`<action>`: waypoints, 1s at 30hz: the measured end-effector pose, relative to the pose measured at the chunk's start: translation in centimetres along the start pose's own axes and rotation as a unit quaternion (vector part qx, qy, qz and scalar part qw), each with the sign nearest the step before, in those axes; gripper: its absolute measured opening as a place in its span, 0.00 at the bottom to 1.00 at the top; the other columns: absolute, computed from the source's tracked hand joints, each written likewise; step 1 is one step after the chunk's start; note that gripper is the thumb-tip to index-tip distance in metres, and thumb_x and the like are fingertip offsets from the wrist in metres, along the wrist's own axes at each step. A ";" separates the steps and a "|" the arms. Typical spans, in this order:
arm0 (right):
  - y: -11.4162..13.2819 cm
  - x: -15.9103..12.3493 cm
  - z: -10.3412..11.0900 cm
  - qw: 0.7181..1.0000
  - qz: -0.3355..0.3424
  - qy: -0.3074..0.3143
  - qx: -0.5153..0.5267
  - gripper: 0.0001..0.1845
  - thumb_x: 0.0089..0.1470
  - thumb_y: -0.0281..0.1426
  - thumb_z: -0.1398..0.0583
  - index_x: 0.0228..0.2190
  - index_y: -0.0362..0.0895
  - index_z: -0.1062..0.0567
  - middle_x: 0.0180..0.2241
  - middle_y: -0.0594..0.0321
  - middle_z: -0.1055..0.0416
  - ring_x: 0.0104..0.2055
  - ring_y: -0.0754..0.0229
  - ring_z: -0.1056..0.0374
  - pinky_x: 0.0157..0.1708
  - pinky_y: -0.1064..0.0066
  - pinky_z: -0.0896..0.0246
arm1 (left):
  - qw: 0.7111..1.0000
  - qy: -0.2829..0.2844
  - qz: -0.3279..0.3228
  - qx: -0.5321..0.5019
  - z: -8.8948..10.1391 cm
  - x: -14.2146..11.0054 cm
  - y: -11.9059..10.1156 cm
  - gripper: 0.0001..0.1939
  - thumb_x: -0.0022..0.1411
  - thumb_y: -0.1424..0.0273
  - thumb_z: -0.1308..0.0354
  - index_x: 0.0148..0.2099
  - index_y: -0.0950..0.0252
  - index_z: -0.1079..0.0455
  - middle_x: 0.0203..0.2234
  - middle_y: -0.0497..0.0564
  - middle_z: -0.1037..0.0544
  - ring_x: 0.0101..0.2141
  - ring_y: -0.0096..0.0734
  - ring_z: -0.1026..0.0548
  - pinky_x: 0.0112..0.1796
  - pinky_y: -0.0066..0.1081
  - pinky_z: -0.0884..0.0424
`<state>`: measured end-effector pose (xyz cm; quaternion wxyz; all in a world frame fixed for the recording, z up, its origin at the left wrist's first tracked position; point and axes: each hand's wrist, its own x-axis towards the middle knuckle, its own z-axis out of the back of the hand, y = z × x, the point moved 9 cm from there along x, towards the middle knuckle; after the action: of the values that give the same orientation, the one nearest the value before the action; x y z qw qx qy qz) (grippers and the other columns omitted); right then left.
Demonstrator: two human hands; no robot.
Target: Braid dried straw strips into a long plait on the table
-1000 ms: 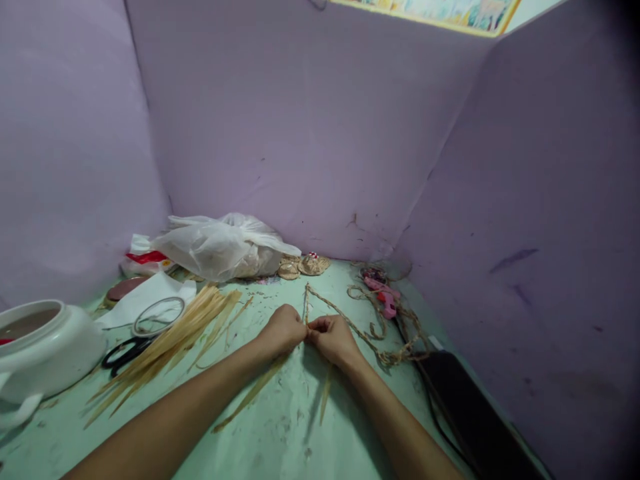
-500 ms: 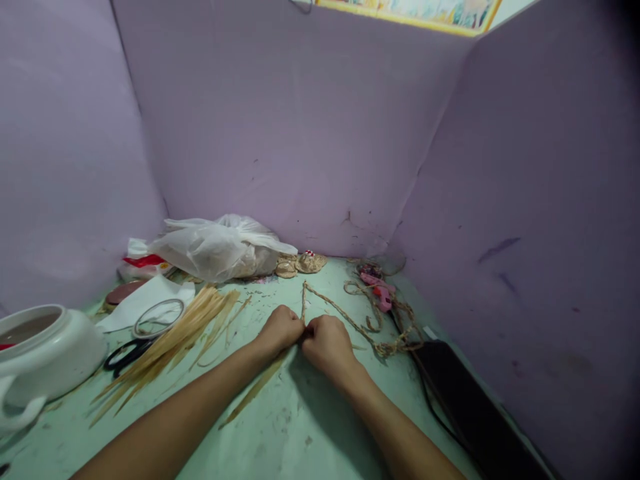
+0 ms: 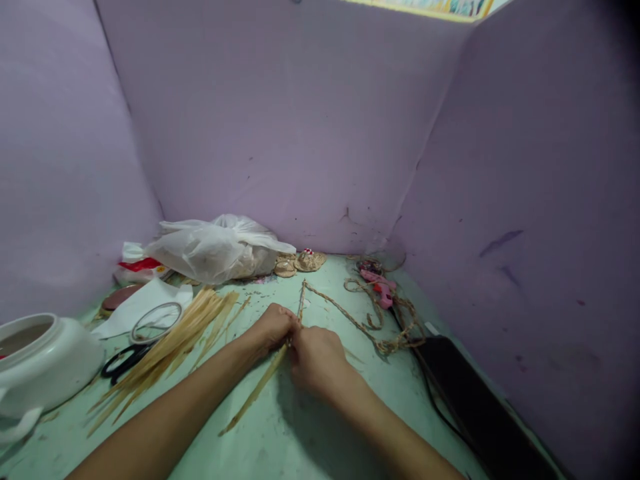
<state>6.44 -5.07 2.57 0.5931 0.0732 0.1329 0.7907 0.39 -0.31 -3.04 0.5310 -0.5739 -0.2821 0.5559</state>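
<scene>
My left hand [image 3: 270,328] and my right hand [image 3: 314,359] meet at the middle of the green table, both closed on the near end of a braided straw cord [image 3: 336,309]. The cord runs away from my fingers, bends at the far end and trails right into a loose tangle [image 3: 395,340]. Loose flat straw strands [image 3: 255,393] hang from under my hands toward me. My right hand's fingers are curled over the strands and hide the point where the braid ends.
A bundle of straw strips [image 3: 173,347] lies left, over black scissors [image 3: 123,360] and a round lid [image 3: 156,321]. A white pot [image 3: 40,363] stands far left. A plastic bag [image 3: 215,248], small woven pieces [image 3: 300,263], a pink glue gun [image 3: 379,288] and a black slab [image 3: 475,413] line the purple walls.
My right hand has slid toward me and leftward and turned over the strands. My left hand has stayed pinched on the braid. The view has shifted slightly.
</scene>
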 end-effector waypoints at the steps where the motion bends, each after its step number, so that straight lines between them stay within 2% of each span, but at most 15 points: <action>1: -0.8 0.1 0.6 1.000 -0.001 0.001 0.022 0.11 0.40 0.28 0.44 0.26 0.40 0.23 0.27 0.50 0.26 0.27 0.55 0.33 0.23 0.70 0.50 | 1.000 0.015 0.005 -0.004 -0.1 0.0 0.1 0.04 0.38 0.75 0.48 0.17 0.67 0.41 0.05 0.39 0.47 0.09 0.15 0.53 0.13 0.23 0.61; 2: -2.0 0.4 1.1 0.998 -0.012 0.007 0.057 0.09 0.40 0.30 0.43 0.24 0.41 0.23 0.24 0.52 0.26 0.25 0.57 0.34 0.22 0.71 0.51 | 0.999 0.030 0.010 -0.012 -0.1 0.0 0.2 0.04 0.38 0.74 0.48 0.17 0.67 0.41 0.05 0.39 0.48 0.08 0.15 0.54 0.13 0.23 0.62; 4: -5.0 1.2 3.0 0.988 -0.062 -0.072 0.122 0.11 0.43 0.30 0.45 0.22 0.41 0.24 0.21 0.55 0.28 0.23 0.62 0.36 0.22 0.73 0.52 | 0.998 0.048 0.021 -0.030 -0.1 0.1 0.4 0.03 0.38 0.72 0.47 0.20 0.67 0.39 0.05 0.37 0.50 0.08 0.14 0.55 0.12 0.22 0.63; 6: -7.6 2.3 3.1 0.957 -0.102 -0.115 0.247 0.11 0.43 0.29 0.46 0.26 0.39 0.25 0.22 0.58 0.29 0.23 0.64 0.37 0.22 0.75 0.50 | 0.997 0.055 0.024 -0.039 0.1 0.2 0.6 0.05 0.38 0.72 0.47 0.22 0.67 0.37 0.05 0.37 0.50 0.08 0.14 0.56 0.12 0.21 0.63; 8: -8.6 3.6 0.9 0.910 -0.128 -0.088 0.385 0.11 0.44 0.28 0.48 0.26 0.37 0.27 0.22 0.59 0.30 0.22 0.66 0.38 0.22 0.77 0.48 | 0.997 0.061 0.021 -0.043 0.1 0.4 0.6 0.05 0.38 0.71 0.47 0.23 0.67 0.38 0.06 0.37 0.49 0.08 0.14 0.55 0.11 0.21 0.63; 10: -8.0 4.6 -1.8 0.867 -0.135 -0.034 0.479 0.10 0.45 0.28 0.49 0.23 0.38 0.29 0.19 0.63 0.33 0.19 0.68 0.41 0.21 0.77 0.48 | 0.996 0.070 0.018 -0.046 -0.1 0.5 0.6 0.04 0.38 0.71 0.48 0.21 0.67 0.39 0.06 0.37 0.48 0.08 0.14 0.55 0.11 0.21 0.63; 12: -6.7 5.0 -3.8 0.850 -0.126 0.020 0.511 0.09 0.43 0.27 0.49 0.17 0.39 0.33 0.13 0.67 0.38 0.15 0.70 0.45 0.18 0.78 0.51 | 0.996 0.079 0.017 -0.045 -0.3 0.5 0.6 0.04 0.39 0.71 0.48 0.19 0.66 0.41 0.06 0.37 0.49 0.08 0.14 0.55 0.11 0.21 0.63; 14: -6.0 4.9 -4.7 0.857 -0.121 0.040 0.499 0.09 0.40 0.26 0.48 0.13 0.40 0.35 0.09 0.70 0.45 0.12 0.71 0.52 0.15 0.78 0.58 | 0.996 0.080 0.012 -0.029 -0.6 0.5 0.5 0.04 0.39 0.72 0.50 0.18 0.65 0.43 0.06 0.38 0.49 0.08 0.15 0.55 0.11 0.21 0.63; 16: -6.3 4.8 -4.9 0.873 -0.126 0.028 0.470 0.08 0.38 0.25 0.47 0.13 0.39 0.34 0.08 0.71 0.48 0.12 0.72 0.56 0.14 0.77 0.63 | 0.998 0.070 0.008 0.002 -0.8 0.4 0.5 0.04 0.39 0.73 0.51 0.16 0.65 0.43 0.05 0.39 0.48 0.07 0.16 0.53 0.11 0.22 0.61; 19: -7.0 4.8 -4.9 0.892 -0.122 0.008 0.435 0.08 0.37 0.27 0.46 0.13 0.39 0.33 0.10 0.71 0.46 0.14 0.73 0.55 0.14 0.77 0.64 | 0.996 0.043 0.025 0.073 -0.4 0.2 0.8 0.06 0.40 0.73 0.52 0.15 0.66 0.41 0.05 0.42 0.43 0.07 0.18 0.49 0.12 0.23 0.57; 21: -7.3 4.8 -4.9 0.897 -0.119 0.004 0.426 0.08 0.37 0.29 0.45 0.12 0.40 0.35 0.10 0.71 0.48 0.14 0.72 0.56 0.14 0.77 0.64 | 0.989 0.013 0.025 0.142 0.5 0.1 0.7 0.06 0.40 0.73 0.51 0.16 0.67 0.37 0.06 0.45 0.40 0.09 0.19 0.46 0.13 0.23 0.54; 24: -7.5 4.7 -5.1 0.894 -0.123 -0.003 0.431 0.10 0.37 0.31 0.45 0.12 0.41 0.37 0.09 0.72 0.50 0.13 0.73 0.58 0.14 0.76 0.65 | 0.970 -0.041 -0.009 0.241 2.1 0.0 -0.4 0.06 0.39 0.74 0.49 0.17 0.69 0.33 0.08 0.47 0.36 0.13 0.22 0.40 0.16 0.24 0.48; 26: -7.2 4.6 -5.0 0.894 -0.114 -0.010 0.434 0.09 0.36 0.31 0.45 0.11 0.40 0.36 0.09 0.72 0.50 0.13 0.73 0.58 0.14 0.76 0.65 | 0.963 -0.057 -0.018 0.264 2.4 -0.2 -0.9 0.06 0.39 0.74 0.48 0.18 0.69 0.31 0.10 0.49 0.34 0.15 0.24 0.38 0.19 0.24 0.45; 28: -7.1 4.5 -4.9 0.891 -0.112 -0.023 0.440 0.09 0.36 0.29 0.45 0.11 0.39 0.34 0.08 0.72 0.48 0.13 0.73 0.57 0.14 0.77 0.64 | 0.961 -0.055 -0.010 0.271 1.7 -0.7 -0.8 0.06 0.40 0.74 0.49 0.19 0.70 0.31 0.10 0.49 0.34 0.15 0.25 0.37 0.19 0.25 0.44; 30: -7.2 4.3 -5.0 0.873 -0.131 -0.028 0.469 0.07 0.35 0.28 0.45 0.12 0.38 0.32 0.09 0.70 0.44 0.13 0.73 0.54 0.14 0.77 0.61 | 0.953 -0.058 -0.012 0.296 0.3 -1.4 -0.7 0.07 0.41 0.75 0.50 0.20 0.69 0.30 0.13 0.51 0.32 0.16 0.26 0.36 0.20 0.25 0.43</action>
<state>10.43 0.35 -4.51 0.5907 0.3471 0.4801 0.5478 -0.01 -1.34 -1.90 0.6667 -0.3537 -0.1422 0.6404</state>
